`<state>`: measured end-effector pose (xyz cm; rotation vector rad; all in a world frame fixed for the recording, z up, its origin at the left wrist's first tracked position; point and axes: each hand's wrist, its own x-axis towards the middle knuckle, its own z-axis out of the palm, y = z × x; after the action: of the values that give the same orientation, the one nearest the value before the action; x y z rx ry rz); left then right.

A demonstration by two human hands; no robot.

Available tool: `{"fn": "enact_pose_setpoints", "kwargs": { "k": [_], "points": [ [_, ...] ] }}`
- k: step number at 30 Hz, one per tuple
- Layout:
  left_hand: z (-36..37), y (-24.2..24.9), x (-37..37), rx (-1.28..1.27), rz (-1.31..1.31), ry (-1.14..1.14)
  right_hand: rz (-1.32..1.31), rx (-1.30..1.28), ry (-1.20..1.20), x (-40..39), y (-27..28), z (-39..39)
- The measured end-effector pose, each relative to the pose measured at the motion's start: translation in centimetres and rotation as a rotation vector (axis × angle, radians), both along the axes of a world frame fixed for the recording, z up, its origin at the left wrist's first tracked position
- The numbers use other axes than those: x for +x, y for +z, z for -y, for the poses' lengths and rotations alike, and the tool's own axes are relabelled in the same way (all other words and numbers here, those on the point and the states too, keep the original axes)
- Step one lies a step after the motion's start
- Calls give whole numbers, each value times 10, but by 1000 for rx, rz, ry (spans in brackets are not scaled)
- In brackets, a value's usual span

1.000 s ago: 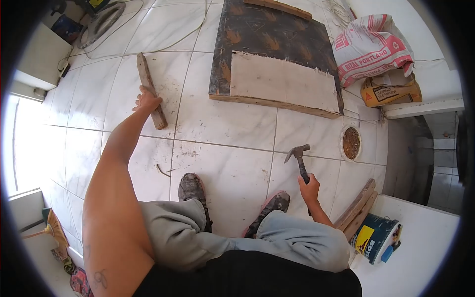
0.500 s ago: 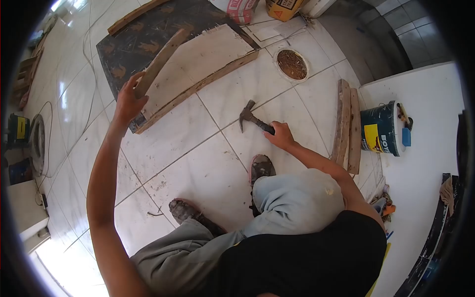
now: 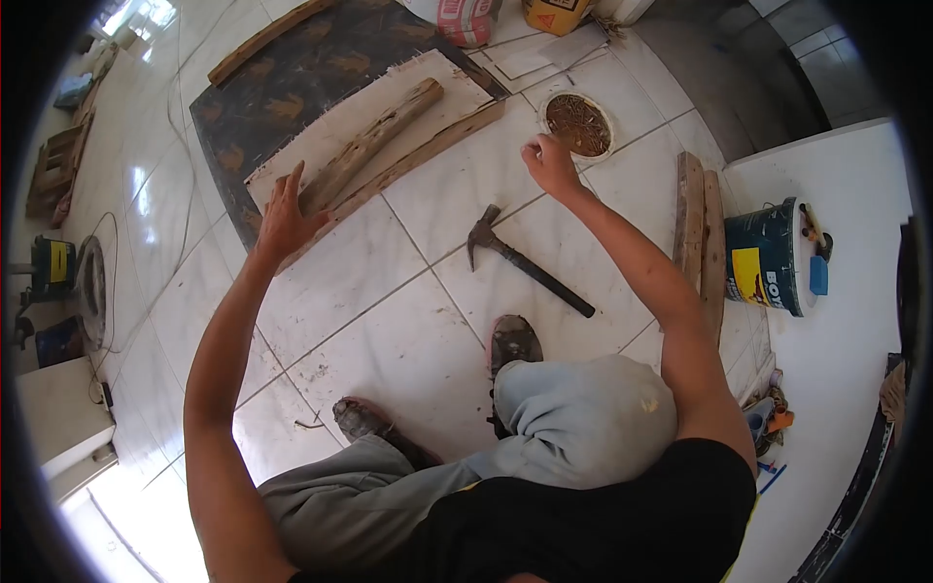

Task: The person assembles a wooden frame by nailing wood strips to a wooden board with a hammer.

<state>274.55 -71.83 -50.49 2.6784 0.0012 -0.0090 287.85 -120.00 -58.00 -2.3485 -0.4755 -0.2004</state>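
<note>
My left hand [image 3: 287, 216], open with fingers spread, rests at the near end of a rough wooden piece [image 3: 374, 141]. That piece lies on a pale board [image 3: 466, 85], which has a wooden batten [image 3: 428, 155] along its near edge. My right hand [image 3: 552, 165] is beside the rim of a round white tub [image 3: 607, 146] holding many small brown bits that look like nails. Its fingers are curled in, and nothing shows in them. A claw hammer [image 3: 535, 270] lies on the tiled floor between my hands, its head towards the board.
Two wooden lengths [image 3: 689, 214] lean by the right wall near a dark green bucket [image 3: 763, 257]. A dark printed panel [image 3: 262, 112] lies under the pale board. Bags [image 3: 466, 19] stand at the back. A cable [image 3: 180, 126] crosses the floor on the left.
My right hand has let go of the hammer, now on the floor, and moved up to the tub. The wooden piece has been laid down on the board, and my left hand's fingers have spread.
</note>
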Motion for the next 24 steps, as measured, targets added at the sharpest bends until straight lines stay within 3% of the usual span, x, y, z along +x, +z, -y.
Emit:
{"fn": "enact_pose_setpoints", "kwargs": {
  "k": [4, 6, 10, 12, 15, 19, 21, 22, 24],
  "points": [
    [-11, -2, -9, -31, -208, 20, -66, 79, -15, 74, 37, -70],
    [-3, 1, -17, 119, 140, -97, -67, 96, -18, 85, 49, -99],
    [13, 2, -33, 322, 291, -132, -243, 61, -1, 81, 51, -132],
    [14, -4, -36, 63, 187, -94, -344, -30, 32, 83, 39, -132],
    [7, -8, -31, -145, 138, 6, -289, 82, 30, 78, 30, -132],
    [-12, -4, -16, -230, 119, -122, -370, 88, 31, 77, 62, -129],
    [-26, 1, -2, -552, -264, -66, -462, 143, 52, 84, 67, -127],
    [-30, -6, 6, -554, -266, -61, -386, 93, 65, 92, 67, -127],
    [-35, -26, 15, -208, 94, -81, -310, 43, 87, 100, 51, -131]
  ]
}}
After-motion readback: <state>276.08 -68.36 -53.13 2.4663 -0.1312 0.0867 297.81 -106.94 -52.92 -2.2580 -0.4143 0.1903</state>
